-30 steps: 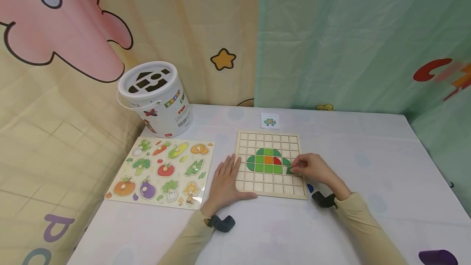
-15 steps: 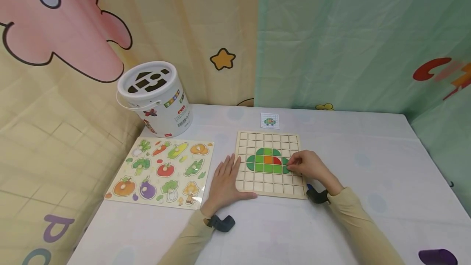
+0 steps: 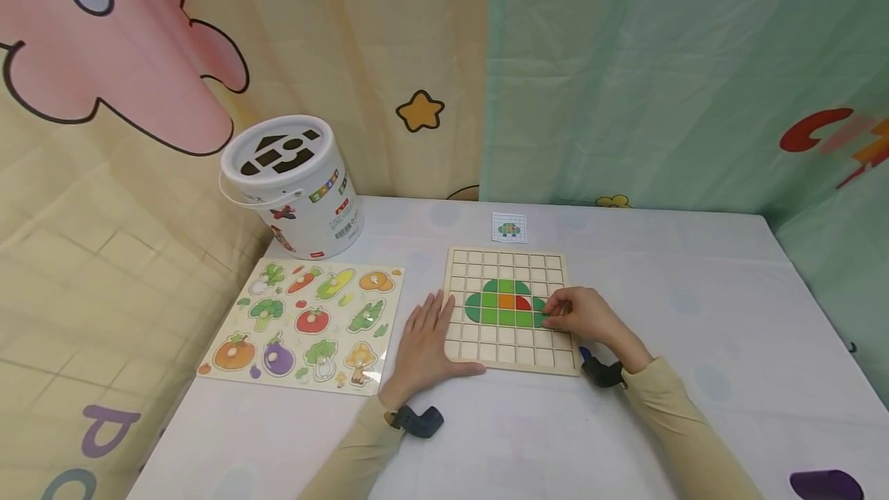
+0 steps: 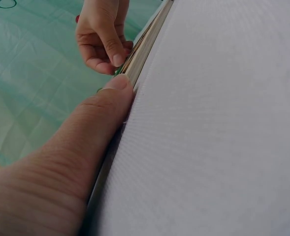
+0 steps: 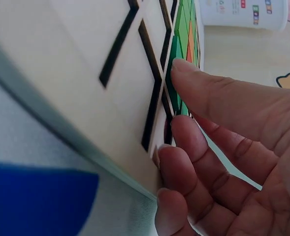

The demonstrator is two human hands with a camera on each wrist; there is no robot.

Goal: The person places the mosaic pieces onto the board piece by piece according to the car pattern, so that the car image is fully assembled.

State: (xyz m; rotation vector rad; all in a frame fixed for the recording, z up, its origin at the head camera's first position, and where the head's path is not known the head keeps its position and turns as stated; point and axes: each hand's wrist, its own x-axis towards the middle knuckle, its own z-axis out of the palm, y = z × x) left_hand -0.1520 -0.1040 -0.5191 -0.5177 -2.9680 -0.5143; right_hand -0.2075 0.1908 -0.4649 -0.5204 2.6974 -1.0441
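Observation:
A wooden grid board (image 3: 472, 349) carries green, orange and red pieces in a domed shape. My left hand (image 3: 425, 342) is spread at the board's lower left corner, fingers along the left side and thumb (image 4: 98, 113) against the front edge. At the shape's lower right end, my right hand (image 3: 583, 313) has thumb and fingertips at a dark green quarter-circle piece (image 5: 174, 86). The right thumb touches that piece in the right wrist view, while the other fingers curl below it. A blue piece (image 5: 41, 196) lies off the board's right edge, partly hidden by the wrist camera in the head view.
Behind the board lies a small pattern card (image 3: 510, 228). To the left are a vegetable puzzle board (image 3: 288, 334) and a white lidded bucket (image 3: 312, 214). A purple object (image 3: 826, 484) sits at the lower right. Printed curtains stand behind the table.
The dark green piece, tilted in my right fingers a second ago, now lies lower in line with the shape's right end. My right hand shifted slightly left; my left hand stayed still.

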